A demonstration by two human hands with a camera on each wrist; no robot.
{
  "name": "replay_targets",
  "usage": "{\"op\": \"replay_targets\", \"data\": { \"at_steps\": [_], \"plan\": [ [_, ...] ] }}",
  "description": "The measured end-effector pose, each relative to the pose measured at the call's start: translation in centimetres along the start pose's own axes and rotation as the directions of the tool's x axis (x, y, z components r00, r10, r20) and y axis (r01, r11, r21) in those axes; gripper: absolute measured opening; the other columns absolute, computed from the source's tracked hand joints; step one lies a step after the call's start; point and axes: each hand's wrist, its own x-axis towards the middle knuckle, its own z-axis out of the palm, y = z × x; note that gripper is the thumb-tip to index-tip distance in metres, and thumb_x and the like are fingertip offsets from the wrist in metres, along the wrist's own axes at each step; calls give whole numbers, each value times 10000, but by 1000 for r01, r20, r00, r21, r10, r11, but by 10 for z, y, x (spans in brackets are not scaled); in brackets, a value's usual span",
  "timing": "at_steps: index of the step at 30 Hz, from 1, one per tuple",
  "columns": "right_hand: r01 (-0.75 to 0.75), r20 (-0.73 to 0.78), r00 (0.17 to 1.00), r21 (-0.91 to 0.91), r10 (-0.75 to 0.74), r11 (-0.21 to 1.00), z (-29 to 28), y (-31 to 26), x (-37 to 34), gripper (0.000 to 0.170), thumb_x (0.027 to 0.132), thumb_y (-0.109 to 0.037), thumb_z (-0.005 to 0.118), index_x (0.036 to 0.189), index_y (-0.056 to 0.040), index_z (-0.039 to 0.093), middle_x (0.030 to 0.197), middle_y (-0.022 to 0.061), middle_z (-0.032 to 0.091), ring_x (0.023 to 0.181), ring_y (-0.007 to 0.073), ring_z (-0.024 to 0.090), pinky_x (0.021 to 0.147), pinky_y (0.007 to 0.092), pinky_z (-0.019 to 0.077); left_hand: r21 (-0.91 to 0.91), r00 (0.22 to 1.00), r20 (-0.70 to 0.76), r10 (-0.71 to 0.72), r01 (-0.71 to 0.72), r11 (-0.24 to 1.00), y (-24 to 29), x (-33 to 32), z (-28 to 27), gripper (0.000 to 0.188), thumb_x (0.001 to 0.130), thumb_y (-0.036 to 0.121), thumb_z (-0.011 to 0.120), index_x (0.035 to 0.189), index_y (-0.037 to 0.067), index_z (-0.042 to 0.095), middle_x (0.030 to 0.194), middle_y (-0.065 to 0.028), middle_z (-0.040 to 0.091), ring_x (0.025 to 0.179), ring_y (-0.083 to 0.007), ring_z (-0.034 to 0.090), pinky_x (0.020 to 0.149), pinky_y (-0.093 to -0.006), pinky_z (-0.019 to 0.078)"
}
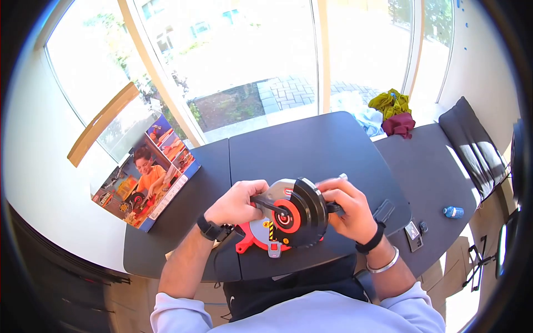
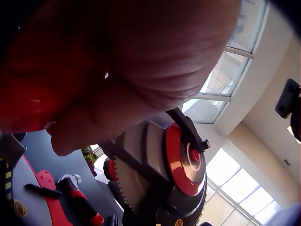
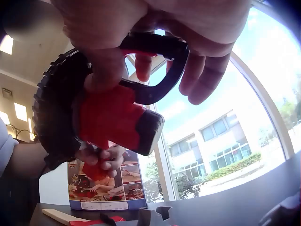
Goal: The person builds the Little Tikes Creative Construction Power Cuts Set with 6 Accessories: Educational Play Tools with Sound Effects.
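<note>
A toy miter saw (image 1: 305,216) with a black blade guard and a red disc stands upright over its red and grey base (image 1: 250,244) near the table's front edge. My left hand (image 1: 236,204) grips the left side of the saw, by the black lever; in the right wrist view its fingers (image 3: 113,157) curl round a red part. My right hand (image 1: 347,208) holds the saw from the other side, fingers at the black loop handle (image 3: 181,70) and thumb against the red housing (image 3: 110,117). The toothed blade (image 2: 124,183) shows in the left wrist view.
A toy hammer (image 2: 80,197) lies beside the base. The printed toy box (image 1: 147,177) stands at the table's left. Bundled clothes (image 1: 391,111) are at the back right, a blue bottle (image 1: 453,212) and small items (image 1: 413,236) at the right. Tall windows (image 1: 233,55) rise behind the dark table (image 1: 288,144).
</note>
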Motion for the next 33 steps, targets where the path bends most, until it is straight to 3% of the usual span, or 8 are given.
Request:
{"op": "replay_targets", "data": {
  "at_steps": [5, 10, 18, 21, 23, 25, 28, 33],
  "plan": [
    [-6, -60, 998, -43, 3, 999, 1, -24, 7, 338, 745, -54, 930, 946, -50, 658, 1032, 106, 742, 869, 303, 733, 743, 366, 594, -152, 980, -106, 170, -185, 971, -17, 10, 9, 330, 781, -94, 803, 1069, 12, 680, 885, -48, 731, 796, -104, 636, 739, -342, 544],
    [14, -161, 986, -107, -31, 994, 8, -45, 23, 456, 714, -219, 1014, 886, -62, 622, 907, 70, 718, 751, 272, 702, 639, 348, 546, 304, 941, -96, 326, -284, 909, -14, 16, 17, 410, 813, 26, 864, 1188, 23, 699, 1073, -170, 744, 974, -391, 737, 843, -434, 583],
    [56, -162, 985, -8, -57, 998, 15, -47, 42, 401, 775, -240, 978, 933, -48, 664, 886, 106, 706, 798, 323, 697, 709, 389, 548, 216, 908, -194, 372, -331, 919, -25, 23, 16, 329, 871, 98, 867, 1167, 29, 739, 1133, -91, 788, 1008, -200, 761, 904, -365, 611],
    [-11, -106, 994, 22, 13, 1000, 16, -45, 59, 326, 883, -183, 919, 993, -11, 664, 1021, 151, 762, 893, 313, 743, 804, 375, 584, 32, 911, -274, 308, -312, 950, -35, 28, 14, 351, 838, 68, 890, 1153, 10, 748, 1041, -159, 782, 945, -291, 778, 863, -403, 609],
    [-22, -160, 986, 136, 44, 990, 27, -37, 69, 320, 894, -118, 897, 1050, 1, 644, 1079, 176, 763, 923, 320, 744, 829, 378, 589, -424, 951, -310, -5, -134, 896, -60, 41, 20, 302, 891, 109, 892, 1152, 25, 766, 1041, -91, 805, 909, -149, 741, 812, -354, 609],
    [-44, -153, 986, 143, 66, 989, 39, -31, 74, 290, 917, -59, 858, 1080, -3, 624, 1053, 179, 761, 911, 336, 753, 811, 392, 588, -347, 951, -285, 120, -219, 912, -69, 39, 15, 286, 892, 112, 898, 1145, 54, 780, 1021, -46, 795, 893, -126, 736, 771, -328, 597],
    [-61, -75, 995, 123, 71, 990, 48, -30, 76, 275, 950, -161, 846, 1076, -36, 635, 903, 171, 719, 846, 402, 731, 724, 431, 560, -822, 982, -178, -69, -110, 558, -89, 42, 15, 227, 1064, 165, 687, 1199, -14, 725, 1026, -65, 755, 902, -149, 736, 764, -284, 615],
    [-84, -65, 994, 88, 90, 993, 60, -4, 71, 316, 977, -257, 823, 1059, -39, 610, 869, 174, 724, 802, 414, 725, 692, 440, 552, -741, 976, -215, -42, -135, 658, -106, 48, 18, 226, 1041, 142, 719, 1218, 2, 726, 1056, -69, 759, 957, -146, 728, 793, -290, 613]
  ]
}}
